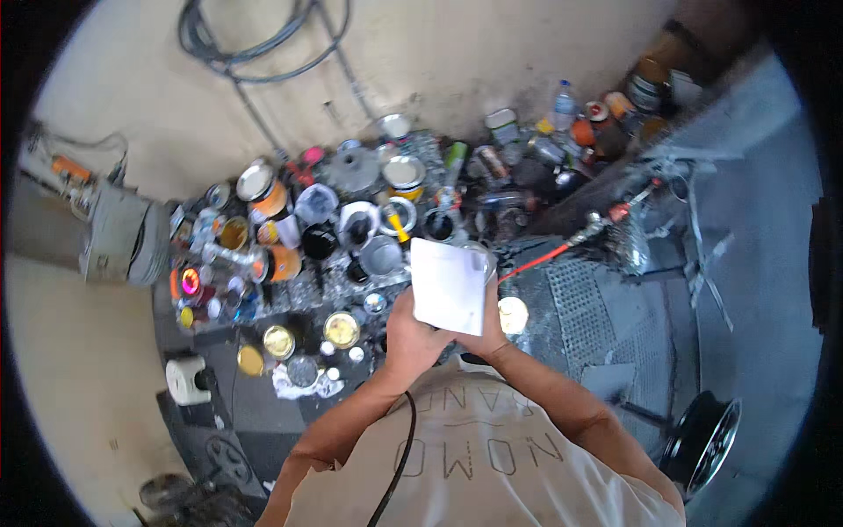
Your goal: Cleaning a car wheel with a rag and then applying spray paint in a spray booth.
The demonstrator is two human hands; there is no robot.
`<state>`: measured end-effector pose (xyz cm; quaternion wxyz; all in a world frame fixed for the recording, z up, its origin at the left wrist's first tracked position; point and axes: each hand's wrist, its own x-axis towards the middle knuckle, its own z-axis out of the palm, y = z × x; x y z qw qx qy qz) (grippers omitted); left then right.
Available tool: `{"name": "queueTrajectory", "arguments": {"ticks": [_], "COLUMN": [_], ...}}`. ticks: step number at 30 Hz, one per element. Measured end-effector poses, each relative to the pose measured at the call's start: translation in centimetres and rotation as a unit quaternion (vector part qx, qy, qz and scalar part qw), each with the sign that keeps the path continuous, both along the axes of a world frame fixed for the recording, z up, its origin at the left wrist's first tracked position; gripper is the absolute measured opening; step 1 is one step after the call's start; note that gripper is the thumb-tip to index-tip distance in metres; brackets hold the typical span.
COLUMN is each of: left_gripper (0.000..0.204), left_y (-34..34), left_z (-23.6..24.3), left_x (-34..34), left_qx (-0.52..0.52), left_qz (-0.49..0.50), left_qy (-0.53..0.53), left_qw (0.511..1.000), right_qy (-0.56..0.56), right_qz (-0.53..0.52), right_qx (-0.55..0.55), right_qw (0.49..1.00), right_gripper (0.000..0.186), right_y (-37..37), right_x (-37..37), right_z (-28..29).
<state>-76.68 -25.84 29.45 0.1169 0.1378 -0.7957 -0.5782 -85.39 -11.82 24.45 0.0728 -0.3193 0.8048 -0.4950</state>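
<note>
My left hand [413,338] is closed on the lower left edge of a white rectangular sheet [446,288], which could be paper or card. My right hand [488,323] is closed at the sheet's right side, its fingers mostly hidden behind it. A clear, rounded rim [486,259] shows just past the sheet's upper right corner; whether a hand holds it is hidden. Beyond the sheet, a yellow-handled tool [397,225] leans among open tubs, near a grey tub [382,255] and a dark-filled tub [357,227].
A paint-stained bench [303,294] carries crowded cans and bottles. Lower cans [342,329] stand nearer me on the left. A red hose [536,262] runs to the right. A wheel rim [709,446] stands at lower right, and a coiled cable [263,53] hangs on the wall.
</note>
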Motion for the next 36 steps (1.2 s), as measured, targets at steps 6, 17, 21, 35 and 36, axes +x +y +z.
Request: {"name": "queueTrajectory", "arguments": {"ticks": [6,17,21,35,36], "left_gripper": [0.087,0.018,0.013,0.014,0.013], "left_y": [6.2,25.9,29.4,34.3,34.8], "left_z": [4.1,7.8,8.9,15.2,14.8], "left_x": [-5.1,-13.7,-16.8,-34.8,-35.7], "left_qx": [-0.071,0.194,0.172,-0.355,-0.370], "left_qz": [-0.114,-0.142,-0.147,-0.102,-0.106], "left_qy": [0.092,0.034,0.045,0.236,0.247], "left_qw": [0.987,0.970,0.973,0.899,0.889], "right_qy": [-0.145,0.119,0.103,0.116,0.119], "right_qz": [-0.192,-0.326,-0.314,-0.269,-0.270], "right_qx": [-0.202,0.067,0.079,0.028,0.044], "right_qw": [0.950,0.935,0.940,0.956,0.954], "right_gripper": [0.124,0.124,0.127,0.127,0.127], "right_y": [10.0,29.7,35.7,50.9,51.6], "right_x": [-1.8,-6.0,-7.4,-15.6,-16.3], "right_z": [3.7,5.6,5.6,10.7,11.6]}}
